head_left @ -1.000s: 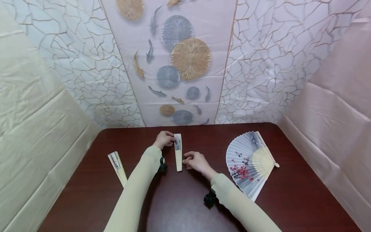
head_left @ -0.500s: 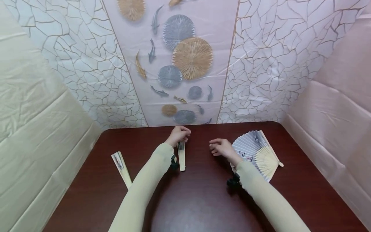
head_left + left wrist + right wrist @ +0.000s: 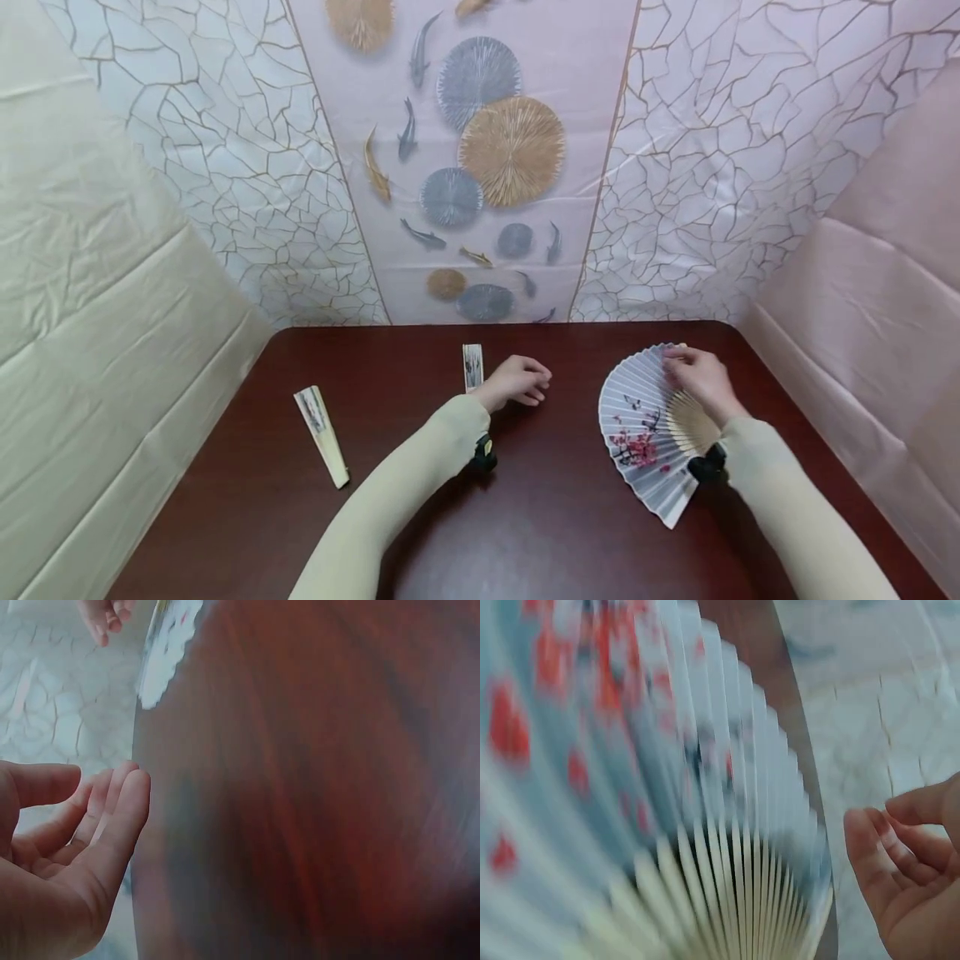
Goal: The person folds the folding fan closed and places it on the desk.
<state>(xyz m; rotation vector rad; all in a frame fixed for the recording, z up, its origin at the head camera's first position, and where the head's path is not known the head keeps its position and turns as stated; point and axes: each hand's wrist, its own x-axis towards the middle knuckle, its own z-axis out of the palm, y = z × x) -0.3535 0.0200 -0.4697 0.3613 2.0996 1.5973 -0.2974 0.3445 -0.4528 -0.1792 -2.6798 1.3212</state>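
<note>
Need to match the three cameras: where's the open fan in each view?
Head: open fan at right, partly hidden by hand and sleeve.
Left wrist: open fan at top, left of centre, cut off.
Right wrist: open fan fills the left half, cut off.
Shared landmark: right hand, top left in left wrist, right edge in right wrist.

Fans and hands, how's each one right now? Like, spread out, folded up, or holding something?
Left fan: folded, lying on the table.
Middle fan: folded where it shows; lower part hidden.
Right fan: spread open, lying on the table.
Left-hand grip: relaxed, fingers bent, holding nothing.
Right-hand grip: relaxed, fingers bent, holding nothing.
</note>
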